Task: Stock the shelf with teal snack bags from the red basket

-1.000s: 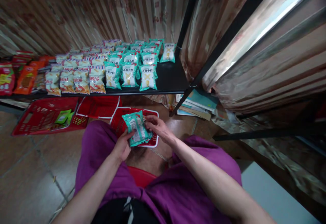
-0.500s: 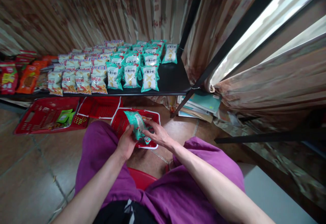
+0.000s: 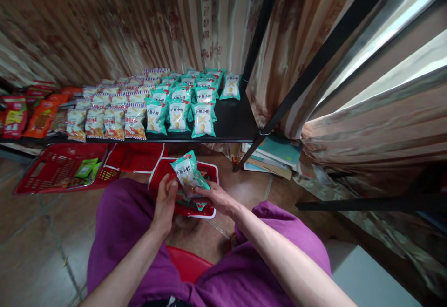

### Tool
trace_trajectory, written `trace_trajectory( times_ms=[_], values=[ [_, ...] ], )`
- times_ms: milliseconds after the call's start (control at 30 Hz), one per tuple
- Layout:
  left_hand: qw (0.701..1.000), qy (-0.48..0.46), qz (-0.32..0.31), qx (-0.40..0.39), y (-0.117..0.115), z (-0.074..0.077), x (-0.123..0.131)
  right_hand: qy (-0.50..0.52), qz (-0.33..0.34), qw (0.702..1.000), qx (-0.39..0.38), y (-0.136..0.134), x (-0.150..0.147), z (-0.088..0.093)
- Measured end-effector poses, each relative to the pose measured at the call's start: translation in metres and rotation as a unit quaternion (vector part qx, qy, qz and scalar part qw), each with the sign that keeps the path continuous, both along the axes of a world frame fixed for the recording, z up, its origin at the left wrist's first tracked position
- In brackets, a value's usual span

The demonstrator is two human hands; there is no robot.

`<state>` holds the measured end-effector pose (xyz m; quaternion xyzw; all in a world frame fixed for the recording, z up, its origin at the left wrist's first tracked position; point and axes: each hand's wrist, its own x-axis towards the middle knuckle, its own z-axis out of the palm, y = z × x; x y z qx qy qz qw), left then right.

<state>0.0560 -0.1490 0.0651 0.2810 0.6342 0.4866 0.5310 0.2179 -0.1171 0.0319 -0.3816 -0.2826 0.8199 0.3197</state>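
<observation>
A teal snack packet [image 3: 188, 173] with white lettering is held up over a red basket [image 3: 211, 211] on the floor between my knees. My right hand [image 3: 215, 197] grips the packet from below, fingers closed on its lower edge. My left hand [image 3: 165, 203] touches the packet's left side with its fingers curled. More teal packets lie inside the basket under the held one. On the low black shelf [image 3: 233, 113] ahead stand rows of the same teal packets [image 3: 179, 111] and, to their left, striped orange-and-white packets [image 3: 104, 120].
Two more red baskets [image 3: 52, 169] sit on the tiled floor under the shelf, one holding green packets [image 3: 87, 167]. Red and orange bags [image 3: 28, 118] fill the shelf's left end. A stack of books [image 3: 272, 155] lies by the black shelf leg. Striped curtains hang behind and right.
The teal packet has been turned from its back to show its printed front and lifted slightly. My right hand slid under it. The view tilted down a little.
</observation>
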Motion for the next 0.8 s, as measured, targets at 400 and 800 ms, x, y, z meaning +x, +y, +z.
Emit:
trace_trajectory(
  times_ms=[400, 800],
  values=[
    [0.993, -0.030, -0.111, 0.018, 0.041, 0.033, -0.002, 0.027, 0.111, 0.986, 0.120, 0.011, 0.025, 0.033],
    [0.954, -0.015, -0.267, 0.139, 0.097, 0.043, 0.065, -0.037, -0.054, 0.978, 0.200, 0.034, 0.083, 0.036]
  ],
)
